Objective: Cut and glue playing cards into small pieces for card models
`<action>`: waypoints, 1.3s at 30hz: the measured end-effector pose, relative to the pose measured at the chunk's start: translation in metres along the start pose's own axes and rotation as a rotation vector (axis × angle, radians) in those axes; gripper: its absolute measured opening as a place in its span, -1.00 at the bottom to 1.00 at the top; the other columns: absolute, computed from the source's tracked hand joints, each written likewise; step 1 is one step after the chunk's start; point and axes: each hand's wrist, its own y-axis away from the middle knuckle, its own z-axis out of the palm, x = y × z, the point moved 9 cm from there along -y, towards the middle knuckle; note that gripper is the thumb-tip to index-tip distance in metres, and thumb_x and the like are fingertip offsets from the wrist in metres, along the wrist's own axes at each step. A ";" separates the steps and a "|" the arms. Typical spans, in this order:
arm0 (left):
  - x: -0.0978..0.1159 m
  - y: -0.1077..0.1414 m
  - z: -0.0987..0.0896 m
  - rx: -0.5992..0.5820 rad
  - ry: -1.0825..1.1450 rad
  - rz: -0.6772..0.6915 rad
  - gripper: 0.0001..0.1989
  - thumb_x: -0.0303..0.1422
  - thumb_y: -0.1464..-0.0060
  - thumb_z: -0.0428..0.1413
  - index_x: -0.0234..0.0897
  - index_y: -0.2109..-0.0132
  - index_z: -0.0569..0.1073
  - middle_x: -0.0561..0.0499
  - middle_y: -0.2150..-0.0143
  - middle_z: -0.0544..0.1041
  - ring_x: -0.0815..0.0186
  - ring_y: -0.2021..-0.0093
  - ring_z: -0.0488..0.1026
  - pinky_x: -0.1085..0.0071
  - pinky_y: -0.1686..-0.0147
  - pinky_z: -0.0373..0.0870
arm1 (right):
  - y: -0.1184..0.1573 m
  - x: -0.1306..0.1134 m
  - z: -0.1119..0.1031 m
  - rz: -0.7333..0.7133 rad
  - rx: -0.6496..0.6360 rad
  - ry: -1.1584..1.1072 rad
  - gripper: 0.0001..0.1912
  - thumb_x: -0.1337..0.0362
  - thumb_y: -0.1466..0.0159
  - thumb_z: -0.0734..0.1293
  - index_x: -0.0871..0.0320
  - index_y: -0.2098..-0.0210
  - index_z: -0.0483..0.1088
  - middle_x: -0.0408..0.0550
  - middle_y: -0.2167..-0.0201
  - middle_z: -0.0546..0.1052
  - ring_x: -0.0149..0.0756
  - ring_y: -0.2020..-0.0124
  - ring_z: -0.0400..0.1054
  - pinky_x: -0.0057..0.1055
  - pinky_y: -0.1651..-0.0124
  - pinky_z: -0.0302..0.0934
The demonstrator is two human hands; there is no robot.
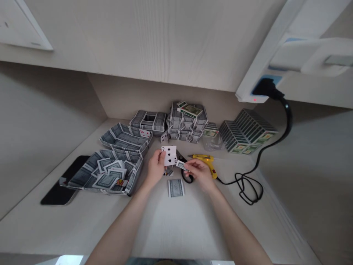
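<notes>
Between the two hands, the left hand (156, 167) grips a three-of-spades playing card (169, 155) by its edge, fingers partly hidden behind it. The right hand (200, 173) pinches a small card piece (181, 165), its markings too small to make out. Scissors (187, 176) lie under the right hand, partly covered. A glue gun (205, 159) lies just beyond that hand; a face-down card (175, 187) lies just below the grip.

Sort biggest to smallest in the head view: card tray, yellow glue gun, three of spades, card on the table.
1. The card tray
2. The yellow glue gun
3. The three of spades and the card on the table look alike; the three is nearer the camera, so I can't rank them.
</notes>
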 end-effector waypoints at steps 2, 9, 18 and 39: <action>0.001 0.003 0.007 -0.051 0.006 -0.010 -0.71 -0.12 -0.08 -0.11 -0.27 0.29 0.29 0.14 0.58 0.32 0.45 0.65 0.27 0.56 0.67 0.19 | 0.000 0.001 -0.004 0.037 0.007 -0.042 -0.77 0.24 0.12 0.47 0.19 0.48 0.43 -0.19 0.62 0.45 -0.44 0.61 0.32 -0.47 0.52 0.25; 0.014 0.014 0.021 -0.149 0.031 0.011 -0.74 -0.16 -0.06 -0.09 -0.27 0.34 0.29 0.16 0.61 0.32 0.47 0.65 0.26 0.57 0.65 0.17 | -0.003 0.007 -0.011 0.093 0.013 -0.077 -0.72 0.29 0.14 0.48 0.19 0.42 0.42 -0.17 0.56 0.49 -0.47 0.56 0.35 -0.50 0.43 0.23; 0.019 0.019 0.031 -0.254 0.229 0.001 -0.75 -0.17 -0.03 -0.03 -0.29 0.32 0.32 0.12 0.51 0.38 0.47 0.56 0.28 0.57 0.57 0.23 | -0.002 0.006 -0.012 0.106 0.037 -0.083 -0.72 0.29 0.17 0.48 0.20 0.49 0.36 -0.24 0.69 0.40 -0.53 0.67 0.21 -0.55 0.60 0.06; -0.011 0.027 0.053 -0.401 0.505 -0.450 -0.64 -0.25 0.27 0.25 -0.36 0.26 0.51 -0.08 0.31 0.54 0.34 0.38 0.45 0.41 0.37 0.38 | -0.001 -0.015 -0.010 -0.126 0.043 0.181 -0.73 0.12 0.06 0.42 0.16 0.47 0.39 -0.20 0.68 0.41 -0.44 0.67 0.23 -0.45 0.56 0.17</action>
